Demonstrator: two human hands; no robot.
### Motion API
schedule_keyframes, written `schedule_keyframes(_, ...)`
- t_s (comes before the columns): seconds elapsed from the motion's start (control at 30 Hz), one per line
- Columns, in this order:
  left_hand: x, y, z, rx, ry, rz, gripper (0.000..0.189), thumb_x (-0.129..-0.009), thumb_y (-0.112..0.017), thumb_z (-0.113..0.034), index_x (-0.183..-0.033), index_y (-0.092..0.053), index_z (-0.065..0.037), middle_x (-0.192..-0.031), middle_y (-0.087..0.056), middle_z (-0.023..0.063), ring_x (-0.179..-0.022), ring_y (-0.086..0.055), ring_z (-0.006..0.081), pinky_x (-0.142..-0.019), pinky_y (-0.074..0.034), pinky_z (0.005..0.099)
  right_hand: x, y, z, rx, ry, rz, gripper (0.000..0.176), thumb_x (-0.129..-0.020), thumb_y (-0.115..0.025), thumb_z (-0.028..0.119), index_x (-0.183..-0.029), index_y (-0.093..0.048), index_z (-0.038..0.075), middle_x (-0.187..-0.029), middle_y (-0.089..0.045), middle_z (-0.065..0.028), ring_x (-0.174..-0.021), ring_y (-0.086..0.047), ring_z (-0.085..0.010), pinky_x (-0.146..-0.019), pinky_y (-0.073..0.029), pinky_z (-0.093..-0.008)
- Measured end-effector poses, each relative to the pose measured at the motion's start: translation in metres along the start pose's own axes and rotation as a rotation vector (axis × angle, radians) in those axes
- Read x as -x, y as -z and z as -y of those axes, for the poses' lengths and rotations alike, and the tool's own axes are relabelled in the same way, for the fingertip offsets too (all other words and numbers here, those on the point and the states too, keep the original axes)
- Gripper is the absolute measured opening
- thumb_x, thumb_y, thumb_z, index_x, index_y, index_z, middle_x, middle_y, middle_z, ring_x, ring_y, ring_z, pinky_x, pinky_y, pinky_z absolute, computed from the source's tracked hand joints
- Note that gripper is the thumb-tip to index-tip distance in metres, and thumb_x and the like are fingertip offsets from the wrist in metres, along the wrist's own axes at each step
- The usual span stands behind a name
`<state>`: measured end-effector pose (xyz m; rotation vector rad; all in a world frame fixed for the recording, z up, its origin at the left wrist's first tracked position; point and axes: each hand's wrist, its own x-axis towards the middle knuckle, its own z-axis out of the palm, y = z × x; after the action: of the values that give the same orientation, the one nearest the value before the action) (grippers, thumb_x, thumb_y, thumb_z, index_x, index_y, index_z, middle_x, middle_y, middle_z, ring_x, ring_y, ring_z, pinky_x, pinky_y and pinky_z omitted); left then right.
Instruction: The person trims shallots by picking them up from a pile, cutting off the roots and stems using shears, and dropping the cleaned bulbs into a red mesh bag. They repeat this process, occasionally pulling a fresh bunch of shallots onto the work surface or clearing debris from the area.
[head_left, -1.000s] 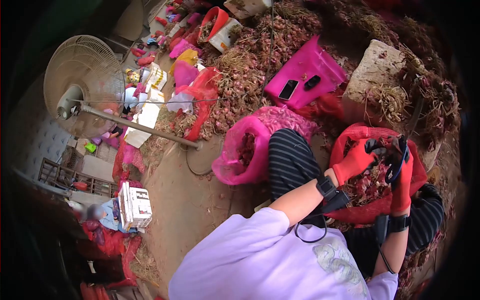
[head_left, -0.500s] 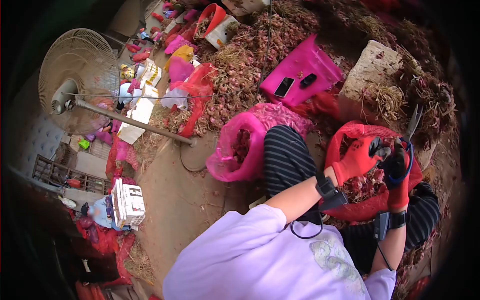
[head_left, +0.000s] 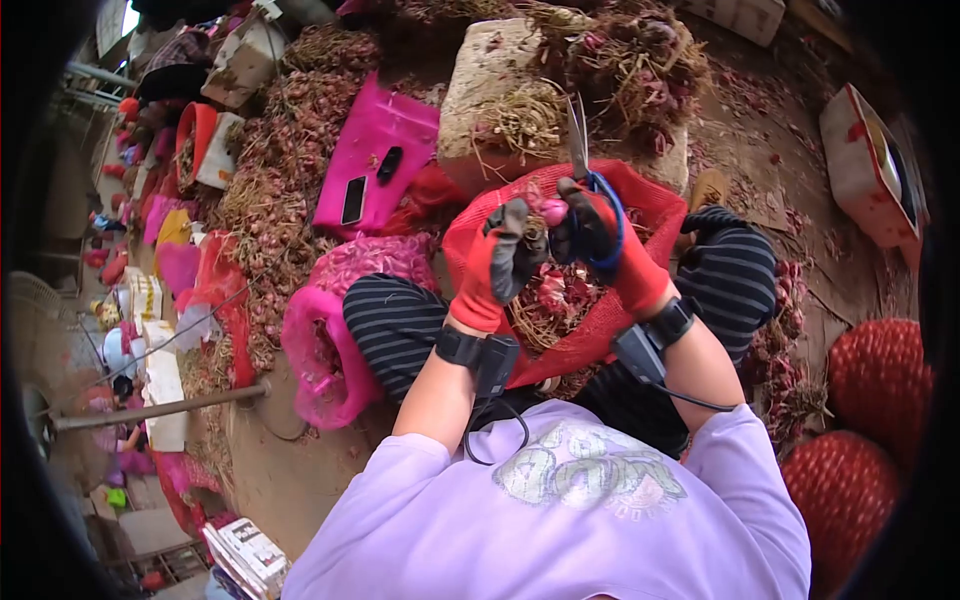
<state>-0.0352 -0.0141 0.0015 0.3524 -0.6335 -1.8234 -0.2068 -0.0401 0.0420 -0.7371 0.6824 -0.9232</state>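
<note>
My right hand [head_left: 605,240], in a red glove with a dark palm, is closed round the blue handles of scissors [head_left: 579,140]; the blades point up and away from me. My left hand [head_left: 505,265], gloved alike, is curled close beside it with fingers closed on a shallot. A pink shallot bulb [head_left: 553,210] shows between the fingertips of both hands, and its stem is mostly hidden. Beneath them an open red mesh bag [head_left: 640,195] sits between my legs, with loose shallots and dry stalks [head_left: 555,305] inside.
A foam block [head_left: 490,65] bearing bundled shallots [head_left: 640,75] stands ahead. To its left, a magenta plastic sheet [head_left: 340,130] carries a phone [head_left: 353,200] and a small black object [head_left: 390,165]. A pink mesh bag [head_left: 300,350] lies left; full red sacks [head_left: 840,500] stand right.
My view has turned right, so the bag and hands now appear nearer the middle and the red sacks have come into sight. Both hands stay close together above the bag; a pink bulb now shows between them.
</note>
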Motion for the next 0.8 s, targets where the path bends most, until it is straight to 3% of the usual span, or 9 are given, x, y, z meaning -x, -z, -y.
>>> schedule_keyframes(0.07, 0.005, 0.007, 0.005, -0.190, -0.065, -0.069, 0.027, -0.092, -0.051, -0.026, -0.112, -0.053, -0.007, -0.098, -0.057, -0.0015, -0.087, -0.053, 0.0075, -0.072, -0.046, 0.0269, -0.005, -0.005, 0.007, 0.015, -0.052, -0.112, 0.025, -0.088, -0.055, 0.028, -0.103, -0.052, 0.008, -0.068, -0.051, 0.0002, -0.055, -0.050, -0.0076, -0.049, -0.041, -0.0222)
schedule_keyframes(0.17, 0.000, 0.034, 0.003, -0.449, -0.097, -0.069, 0.027, -0.093, -0.048, -0.019, -0.116, -0.052, -0.006, -0.098, -0.057, -0.0014, -0.089, -0.054, 0.0066, -0.074, -0.046, 0.0238, -0.006, 0.004, 0.009, 0.093, -0.109, 0.094, 0.027, -0.085, -0.059, 0.025, -0.104, -0.053, 0.006, -0.074, -0.054, 0.0004, -0.060, -0.052, -0.0062, -0.052, -0.042, -0.0207)
schedule_keyframes(0.27, -0.001, 0.040, -0.011, -0.604, 0.032, -0.388, 0.029, -0.092, -0.048, -0.013, -0.119, -0.052, -0.003, -0.098, -0.057, 0.0014, -0.090, -0.053, 0.0058, -0.076, -0.044, 0.0196, -0.004, 0.000, 0.006, 0.009, 0.052, 0.144, 0.027, -0.083, -0.061, 0.020, -0.103, -0.055, 0.003, -0.080, -0.057, -0.0001, -0.066, -0.054, -0.0059, -0.057, -0.043, -0.0201)
schedule_keyframes(0.3, -0.001, 0.022, -0.017, -0.738, -0.052, -0.420, 0.031, -0.090, -0.046, -0.004, -0.121, -0.051, 0.000, -0.097, -0.058, 0.0026, -0.084, -0.054, 0.0049, -0.072, -0.042, 0.0156, -0.001, 0.000, 0.009, 0.093, 0.094, 0.177, 0.028, -0.081, -0.064, 0.015, -0.102, -0.055, -0.001, -0.086, -0.060, -0.0015, -0.073, -0.056, -0.0071, -0.063, -0.045, -0.0210)
schedule_keyframes(0.43, -0.004, -0.023, -0.035, -0.683, -0.178, -0.311, 0.035, -0.087, -0.045, 0.006, -0.122, -0.049, 0.003, -0.097, -0.058, 0.0013, -0.074, -0.052, 0.0038, -0.066, -0.042, 0.0165, -0.001, 0.000, 0.004, 0.226, 0.177, 0.092, 0.032, -0.078, -0.069, 0.015, -0.102, -0.055, -0.002, -0.088, -0.060, -0.0029, -0.076, -0.056, -0.0083, -0.068, -0.047, -0.0234)
schedule_keyframes(0.53, -0.004, -0.031, -0.037, -0.727, -0.110, -0.260, 0.035, -0.087, -0.045, 0.007, -0.121, -0.050, 0.003, -0.098, -0.058, 0.0021, -0.074, -0.052, 0.0040, -0.069, -0.042, 0.0159, -0.004, -0.003, 0.003, 0.362, 0.240, 0.037, 0.034, -0.076, -0.071, 0.016, -0.101, -0.056, -0.001, -0.089, -0.061, -0.0032, -0.079, -0.056, -0.0081, -0.071, -0.047, -0.0240)
schedule_keyframes(0.63, -0.007, -0.032, -0.029, -0.743, -0.160, -0.318, 0.036, -0.084, -0.053, 0.004, -0.120, -0.050, 0.003, -0.102, -0.061, 0.0039, -0.089, -0.056, 0.0062, -0.077, -0.046, 0.0189, -0.002, -0.007, 0.002, 0.481, 0.391, 0.010, 0.033, -0.076, -0.072, 0.015, -0.100, -0.056, 0.000, -0.089, -0.061, -0.0024, -0.079, -0.055, -0.0072, -0.072, -0.046, -0.0238)
schedule_keyframes(0.8, -0.007, -0.040, -0.023, -0.846, -0.177, -0.304, 0.027, -0.087, -0.053, 0.001, -0.113, -0.054, 0.003, -0.100, -0.062, 0.0064, -0.084, -0.059, 0.0091, -0.073, -0.050, 0.0214, -0.008, -0.005, -0.009, 0.646, 0.569, -0.049, 0.030, -0.077, -0.071, 0.016, -0.099, -0.056, 0.001, -0.084, -0.058, -0.0002, -0.076, -0.053, -0.0079, -0.075, -0.045, -0.0251)
